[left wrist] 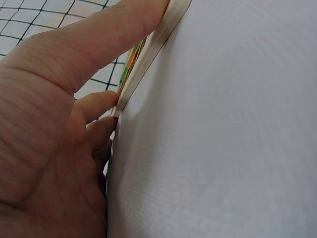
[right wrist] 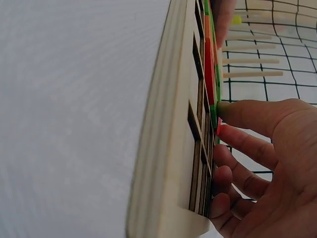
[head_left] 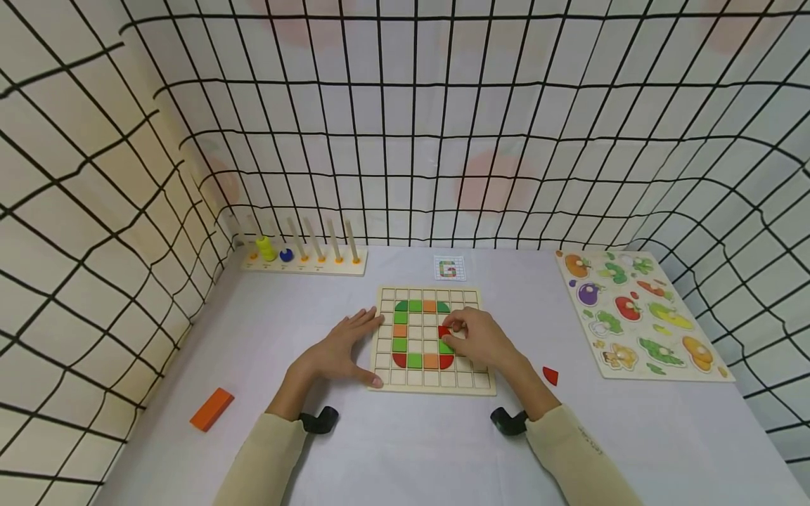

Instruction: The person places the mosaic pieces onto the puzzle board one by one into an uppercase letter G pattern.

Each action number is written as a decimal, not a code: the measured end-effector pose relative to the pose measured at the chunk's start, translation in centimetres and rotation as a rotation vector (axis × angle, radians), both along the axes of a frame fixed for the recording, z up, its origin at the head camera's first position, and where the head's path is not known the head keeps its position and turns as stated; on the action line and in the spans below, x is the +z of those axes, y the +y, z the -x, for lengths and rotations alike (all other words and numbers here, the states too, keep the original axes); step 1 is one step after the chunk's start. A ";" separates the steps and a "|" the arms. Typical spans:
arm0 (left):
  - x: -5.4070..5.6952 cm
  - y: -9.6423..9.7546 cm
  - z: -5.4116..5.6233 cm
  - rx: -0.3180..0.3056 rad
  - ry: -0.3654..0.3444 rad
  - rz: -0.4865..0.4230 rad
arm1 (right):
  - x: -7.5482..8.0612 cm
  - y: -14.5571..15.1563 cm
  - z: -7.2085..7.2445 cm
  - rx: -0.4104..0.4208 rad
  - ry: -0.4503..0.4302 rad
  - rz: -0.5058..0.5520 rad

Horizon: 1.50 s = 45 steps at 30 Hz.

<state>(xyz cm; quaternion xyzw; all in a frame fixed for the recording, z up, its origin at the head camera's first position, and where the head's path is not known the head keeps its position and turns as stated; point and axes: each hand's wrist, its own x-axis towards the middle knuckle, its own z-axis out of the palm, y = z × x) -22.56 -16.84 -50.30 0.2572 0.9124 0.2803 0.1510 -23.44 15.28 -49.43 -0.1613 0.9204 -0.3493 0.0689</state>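
A wooden grid board (head_left: 408,386) lies on the white cloth, with green, orange and red tiles set in a ring of its cells. My right hand (head_left: 484,339) is over the board's right part and pinches a red tile (head_left: 444,330) at the ring's right side. In the right wrist view the thumb lies against a green tile (right wrist: 214,116) beside it. My left hand (head_left: 342,349) rests at the board's left edge with fingers spread; thumb and fingertips touch that edge (left wrist: 143,62) in the left wrist view.
Behind the board lies a small pattern card (head_left: 450,268). A peg stand (head_left: 304,266) with yellow and blue beads is at back left, a vegetable puzzle (head_left: 645,316) at right. A loose red piece (head_left: 550,376) and an orange block (head_left: 211,410) lie on the cloth. Black netting (head_left: 414,133) surrounds the table.
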 end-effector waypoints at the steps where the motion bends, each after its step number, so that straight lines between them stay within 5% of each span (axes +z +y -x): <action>1: 0.0 0.0 0.0 0.000 -0.001 0.003 | 0.0 0.0 0.0 -0.002 -0.001 -0.003; 13: 0.0 0.0 0.1 0.003 -0.007 0.015 | 0.0 -0.3 0.2 -0.044 -0.008 -0.037; 21: 0.0 0.1 0.0 0.008 -0.011 -0.002 | 0.3 0.8 -0.4 -0.063 -0.026 0.072; 36: 0.4 0.2 -0.1 0.009 -0.009 -0.008 | 0.9 8.5 -3.3 -0.156 0.072 -0.052; 45: 0.0 0.0 0.1 0.011 -0.010 0.017 | 0.9 13.2 -5.2 -0.160 0.048 -0.078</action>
